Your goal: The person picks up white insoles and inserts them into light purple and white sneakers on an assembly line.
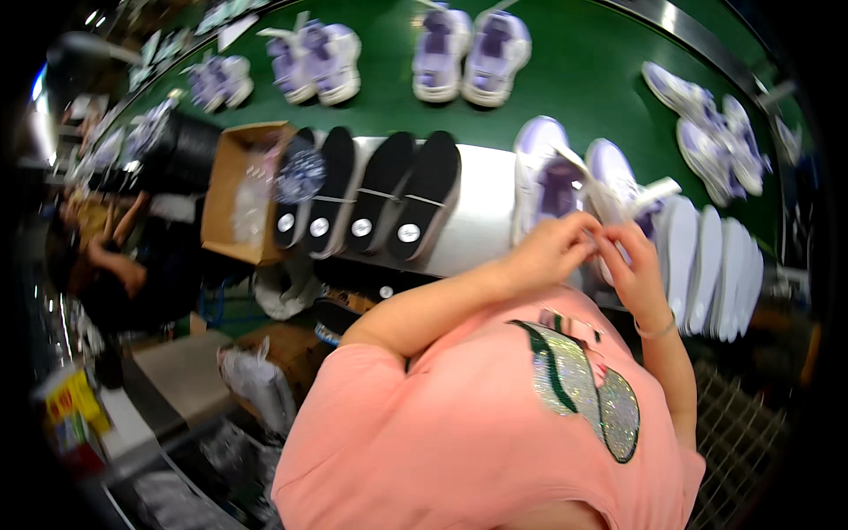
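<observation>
My left hand (552, 249) and my right hand (632, 263) meet in front of my chest, fingertips pinched together. Whatever lies between the fingers is too small to make out. Just beyond them on the bench are two white and lilac sneakers: the left sneaker (536, 146) has a purple lining showing, and the right sneaker (609, 168) has a white strap or paper strip (655, 191) sticking out. Both hands cover the near parts of these shoes. A row of pale insoles (705, 274) stands to the right of my right hand.
Black insoles (427, 190) lie in a row left of the sneakers, on a metal surface (486, 190). Beside them sits an open cardboard box (228, 199) with clear plastic inside. More sneaker pairs (496, 57) rest on the green belt (583, 66). Another person (124, 256) is at far left.
</observation>
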Tool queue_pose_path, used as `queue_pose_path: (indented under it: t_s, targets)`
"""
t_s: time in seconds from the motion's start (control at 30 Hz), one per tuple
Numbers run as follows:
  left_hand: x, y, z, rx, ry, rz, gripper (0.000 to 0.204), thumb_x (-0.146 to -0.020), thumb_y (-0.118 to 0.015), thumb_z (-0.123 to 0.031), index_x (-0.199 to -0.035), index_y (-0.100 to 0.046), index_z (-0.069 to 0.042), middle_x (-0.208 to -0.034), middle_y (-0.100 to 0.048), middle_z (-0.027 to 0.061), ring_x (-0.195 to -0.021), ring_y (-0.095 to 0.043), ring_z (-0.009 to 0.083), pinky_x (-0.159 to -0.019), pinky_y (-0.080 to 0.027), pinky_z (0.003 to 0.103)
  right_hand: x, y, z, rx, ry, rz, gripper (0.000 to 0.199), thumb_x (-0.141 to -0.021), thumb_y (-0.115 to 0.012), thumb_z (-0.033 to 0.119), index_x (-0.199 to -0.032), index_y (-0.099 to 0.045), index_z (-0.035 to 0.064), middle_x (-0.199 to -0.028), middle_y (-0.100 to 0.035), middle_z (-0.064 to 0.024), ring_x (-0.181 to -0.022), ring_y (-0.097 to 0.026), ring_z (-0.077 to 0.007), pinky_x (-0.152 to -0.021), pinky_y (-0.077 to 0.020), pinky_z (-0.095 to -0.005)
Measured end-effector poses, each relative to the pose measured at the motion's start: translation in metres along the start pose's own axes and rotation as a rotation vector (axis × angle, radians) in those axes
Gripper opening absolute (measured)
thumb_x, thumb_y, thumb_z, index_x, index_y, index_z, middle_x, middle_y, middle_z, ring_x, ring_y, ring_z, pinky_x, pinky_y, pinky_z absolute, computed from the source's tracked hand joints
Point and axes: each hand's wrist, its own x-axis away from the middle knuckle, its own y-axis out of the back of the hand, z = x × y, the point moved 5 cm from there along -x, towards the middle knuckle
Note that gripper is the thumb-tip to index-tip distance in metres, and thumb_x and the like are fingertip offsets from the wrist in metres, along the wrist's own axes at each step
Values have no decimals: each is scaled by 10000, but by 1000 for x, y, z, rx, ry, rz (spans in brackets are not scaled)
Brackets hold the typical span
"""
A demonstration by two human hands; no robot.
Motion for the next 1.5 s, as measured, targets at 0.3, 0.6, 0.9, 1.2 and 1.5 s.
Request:
queue_pose_path:
  t_s: [0.3,0.6,0.9,1.2,1.5]
  targets:
    - [107,208,-55,-989,-352,-1376,98,-757,-490,-33,-839,-536,-5,-793,-542,124,-756,-517,267,-704,-409,334,60,40,-63,542,-133,-197,245,-699,-598,117,-905,-523,8,-973,-514,-165,-921,-459,-319,-791,-373,-373]
    - [100,180,-57,-1195,-366,-1390,457,-747,-589,-135,-1150,-404,-25,-1127,-443,154,-1028,-433,291,-843,-373,374,60,-2,-82,599,-295,-32,175,-710,-577,160,-800,-546,13,-1149,-392,-291,-955,-472,-385,-803,-399,-413]
    - [-64,-38,-12,-675,-417,-158,621,-698,-603,-77,-1219,-285,33,-1122,-444,212,-1065,-410,340,-889,-340,389,76,104,-126,503,-345,-405,346,-714,-605,281,-934,-532,25,-974,-534,-141,-891,-505,-311,-759,-403,-390]
    - [-102,-44,17,-607,-322,-220,267,-731,-529,-94,-952,-454,36,-874,-517,217,-827,-491,371,-709,-388,428,118,153,-186,822,-870,-428,356,-649,-663,312,-879,-519,80,-899,-535,-107,-885,-508,-276,-739,-378,-445]
    - [-118,-54,32,-507,-62,-264,239,-758,-517,-186,-884,-431,-1,-716,-562,227,-689,-538,403,-626,-413,454,85,120,-81,-594,-720,-176,264,-748,-587,282,-731,-564,20,-608,-505,-3,-547,-504,-85,-481,-420,-211]
